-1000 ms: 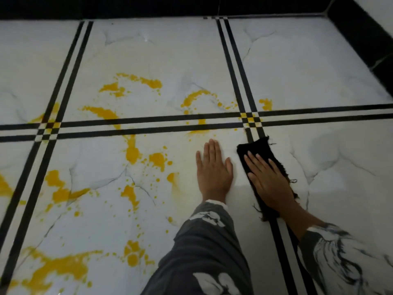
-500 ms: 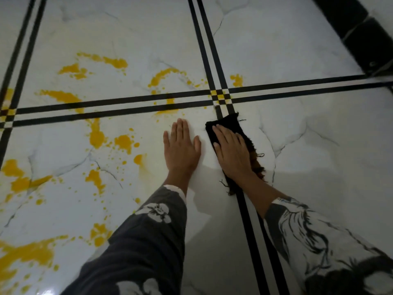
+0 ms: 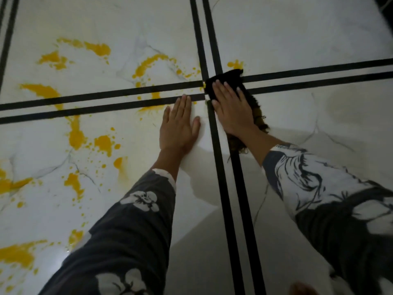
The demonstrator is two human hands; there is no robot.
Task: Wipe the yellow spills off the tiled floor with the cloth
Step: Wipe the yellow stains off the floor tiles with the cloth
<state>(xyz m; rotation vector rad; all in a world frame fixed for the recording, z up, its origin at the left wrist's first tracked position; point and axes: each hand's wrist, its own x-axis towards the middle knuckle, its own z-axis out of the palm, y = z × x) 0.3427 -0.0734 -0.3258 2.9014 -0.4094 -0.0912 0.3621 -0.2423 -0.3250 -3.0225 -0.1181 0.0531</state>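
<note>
The right hand (image 3: 232, 109) lies flat on the black cloth (image 3: 226, 78), its fingers (image 3: 221, 89) straight and slightly apart, curled round nothing; a flat palm like this likely spreads pressure so the whole cloth rubs the tiled floor (image 3: 297, 39) rather than bunching. The cloth sits under and just beyond those fingertips, over the crossing of the 2 pairs of black stripes (image 3: 106, 99); its frayed edge shows beside the heel of the hand.

The left hand (image 3: 179, 126) rests on bare tile just beside the right, with 1 stripe between them; its fingers (image 3: 182, 103) are straight and close together, thumb out, the tips touching the nearer stripe. It holds nothing and probably serves as a prop for the leaning body.

A small yellow splash (image 3: 235, 64) sits just past the cloth's far edge, ahead of the right fingertips, so it looks the likeliest next target. A curved yellow streak (image 3: 148, 62) lies ahead and to the left of the left fingertips; larger yellow spills (image 3: 102, 143) spread well to the left of that hand, so most of the wiping seems not yet done.
</note>
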